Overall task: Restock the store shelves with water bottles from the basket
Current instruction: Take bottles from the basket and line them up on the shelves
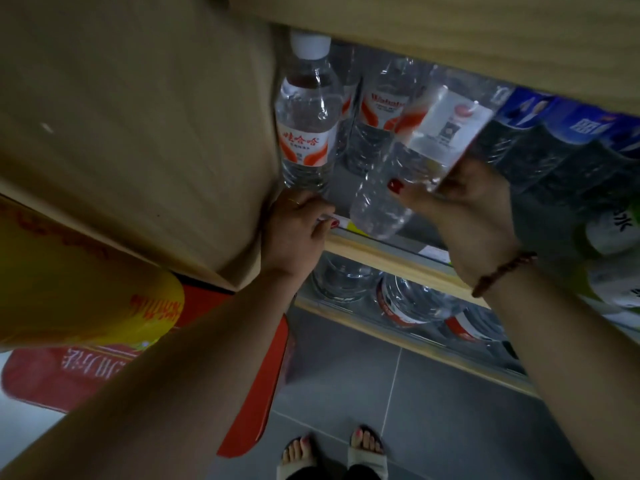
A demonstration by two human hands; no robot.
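My right hand [464, 209] grips a clear water bottle [408, 161] with a red and white label, tilted with its base toward me over the shelf edge [377, 251]. My left hand [294, 230] has its fingers curled round the bottom of an upright water bottle [306, 123] with a white cap, standing at the shelf's far left against the wooden side panel [156, 133]. More bottles of the same kind [377, 126] stand behind. The basket is out of view.
Blue-labelled bottles [561, 140] fill the shelf to the right. Larger water bottles [412, 303] stand on the lower shelf. A wooden shelf board [485, 36] hangs above. Yellow and red packaging [86, 299] lies at the left. Grey tiled floor [398, 393] and my feet are below.
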